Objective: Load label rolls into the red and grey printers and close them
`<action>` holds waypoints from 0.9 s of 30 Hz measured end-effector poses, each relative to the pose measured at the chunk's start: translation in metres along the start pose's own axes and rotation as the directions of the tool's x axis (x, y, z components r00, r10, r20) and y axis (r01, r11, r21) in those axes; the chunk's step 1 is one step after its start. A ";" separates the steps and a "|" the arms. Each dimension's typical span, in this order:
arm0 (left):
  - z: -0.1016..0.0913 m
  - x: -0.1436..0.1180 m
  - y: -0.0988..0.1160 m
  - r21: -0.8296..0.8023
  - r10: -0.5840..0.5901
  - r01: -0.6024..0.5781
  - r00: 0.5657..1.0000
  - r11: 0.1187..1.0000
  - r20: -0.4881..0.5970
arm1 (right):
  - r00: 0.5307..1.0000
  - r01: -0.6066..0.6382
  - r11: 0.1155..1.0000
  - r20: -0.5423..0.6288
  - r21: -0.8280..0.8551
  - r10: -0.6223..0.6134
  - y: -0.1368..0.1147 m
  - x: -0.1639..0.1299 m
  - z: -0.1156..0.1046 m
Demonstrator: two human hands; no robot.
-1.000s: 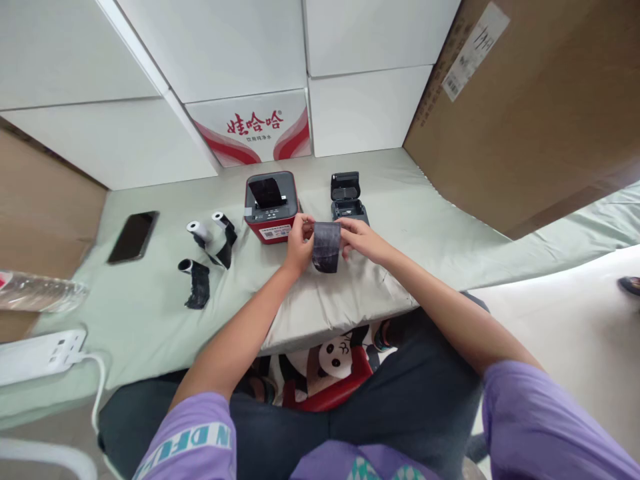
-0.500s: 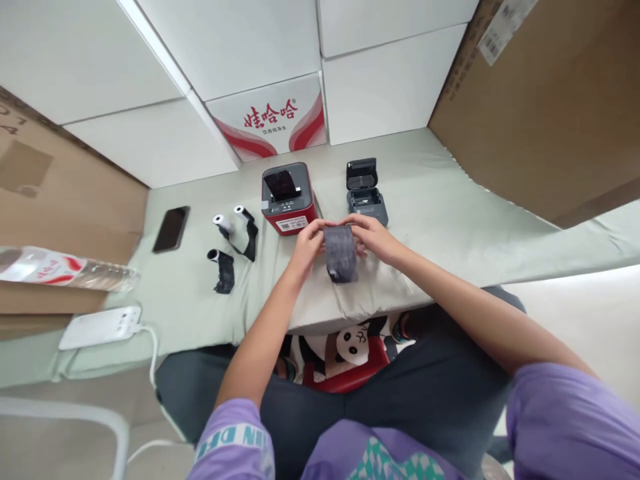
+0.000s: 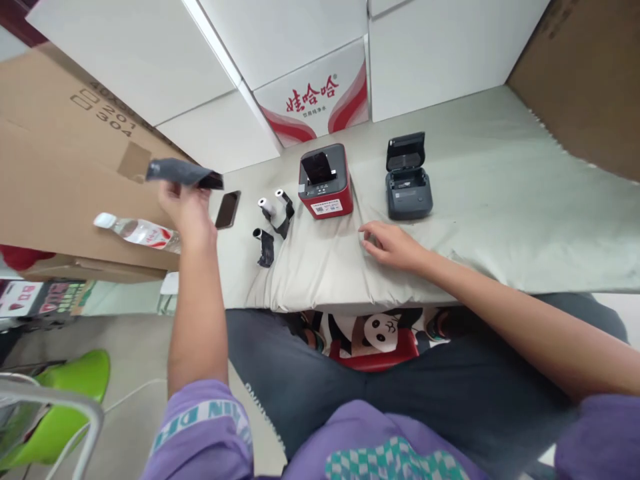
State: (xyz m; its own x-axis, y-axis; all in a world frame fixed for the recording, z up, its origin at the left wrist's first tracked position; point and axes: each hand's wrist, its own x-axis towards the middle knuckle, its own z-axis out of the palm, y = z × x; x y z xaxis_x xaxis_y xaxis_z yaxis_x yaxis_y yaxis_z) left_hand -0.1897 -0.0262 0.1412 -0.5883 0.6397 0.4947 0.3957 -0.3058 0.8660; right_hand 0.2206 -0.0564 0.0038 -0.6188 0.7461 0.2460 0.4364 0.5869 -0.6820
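My left hand (image 3: 186,208) is raised at the left in front of a cardboard box. It grips a dark, flat strip of black ribbon (image 3: 184,173) that sticks out on both sides above the fingers. My right hand (image 3: 393,245) rests on the cloth-covered table with fingers loosely bent and apart, holding nothing. Just beyond it stands a small dark label printer (image 3: 409,197) with its lid raised. A red and black printer (image 3: 327,190) sits to its left. Further left are small ribbon rolls with white cores (image 3: 280,208) and a separate black ribbon roll (image 3: 266,250).
A phone (image 3: 228,209) lies left of the rolls. Beneath my left hand, a water bottle (image 3: 143,232) lies against the cardboard box (image 3: 60,173). White cartons (image 3: 313,93) line the back, and another brown box (image 3: 580,87) stands at the right. A green chair (image 3: 75,400) is at lower left.
My left hand has carried the black ribbon strip up and far to the left. My right hand has let go of it and stays near the dark printer. The view has turned left.
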 end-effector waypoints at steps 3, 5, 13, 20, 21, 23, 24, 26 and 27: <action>-0.025 0.034 -0.015 0.272 0.161 -0.153 0.987 0.950 -0.008 | 1.000 0.012 1.000 -0.029 -0.022 -0.013 0.004 0.001 0.002; -0.041 0.039 -0.029 0.389 0.105 -0.174 0.976 0.905 0.191 | 0.999 0.019 1.000 -0.043 -0.019 -0.020 0.007 0.002 0.003; -0.072 0.029 -0.070 0.550 -0.229 -0.056 0.870 0.833 0.437 | 0.998 0.028 0.999 -0.055 -0.018 -0.029 0.011 0.004 0.004; -0.059 0.019 -0.078 0.520 -0.234 0.015 0.904 0.854 0.359 | 1.000 0.002 1.000 -0.029 -0.009 -0.003 0.008 0.005 0.001; -0.057 0.018 -0.079 0.506 -0.221 0.009 0.906 0.862 0.360 | 1.000 0.000 1.000 -0.028 -0.009 0.000 0.008 0.005 0.001; -0.054 0.019 -0.080 0.484 -0.195 -0.016 0.904 0.875 0.381 | 1.000 -0.003 1.000 -0.027 -0.009 0.003 0.007 0.005 0.001; -0.053 0.020 -0.080 0.479 -0.187 -0.022 0.904 0.878 0.384 | 1.000 -0.003 1.000 -0.027 -0.008 0.003 0.007 0.005 0.001; -0.051 0.022 -0.080 0.477 -0.184 -0.022 0.906 0.879 0.381 | 1.000 -0.003 1.000 -0.029 -0.001 0.003 0.008 0.005 0.001; -0.050 0.023 -0.080 0.478 -0.184 -0.020 0.908 0.878 0.377 | 1.000 -0.002 1.000 -0.029 0.004 0.002 0.008 0.005 0.001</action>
State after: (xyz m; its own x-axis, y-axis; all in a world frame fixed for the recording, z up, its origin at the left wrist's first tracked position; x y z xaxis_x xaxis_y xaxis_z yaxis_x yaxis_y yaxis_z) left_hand -0.2703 -0.0226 0.0871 -0.3414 0.9026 0.2623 0.6965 0.0555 0.7154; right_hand 0.2200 -0.0486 -0.0012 -0.5986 0.7560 0.2649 0.4347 0.5844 -0.6852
